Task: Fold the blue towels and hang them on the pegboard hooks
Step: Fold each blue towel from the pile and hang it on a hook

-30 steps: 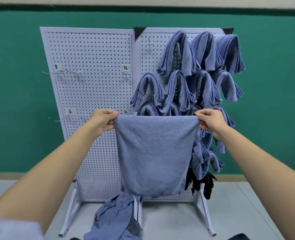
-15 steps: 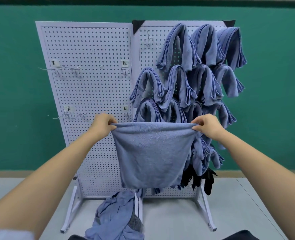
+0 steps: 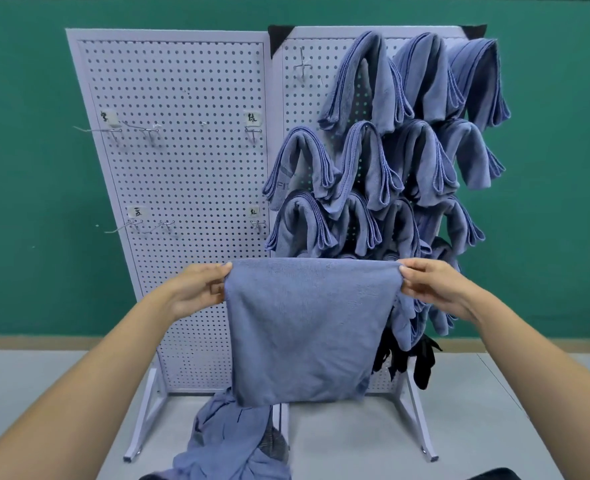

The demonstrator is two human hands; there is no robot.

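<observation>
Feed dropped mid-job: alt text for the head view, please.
The left hand and right hand pinch the top corners of a blue towel hanging before a white pegboard. Hung towels crowd its right panel; a towel heap lies below.

The left hand [image 3: 196, 289] and right hand [image 3: 432, 285] now hold the blue terry towel [image 3: 304, 327] lower against the white perforated pegboard [image 3: 182, 168]; the third row of hung blue towels [image 3: 300, 223] shows above its top edge, and its hem overlaps the crumpled blue cloth heap [image 3: 224, 441]
</observation>
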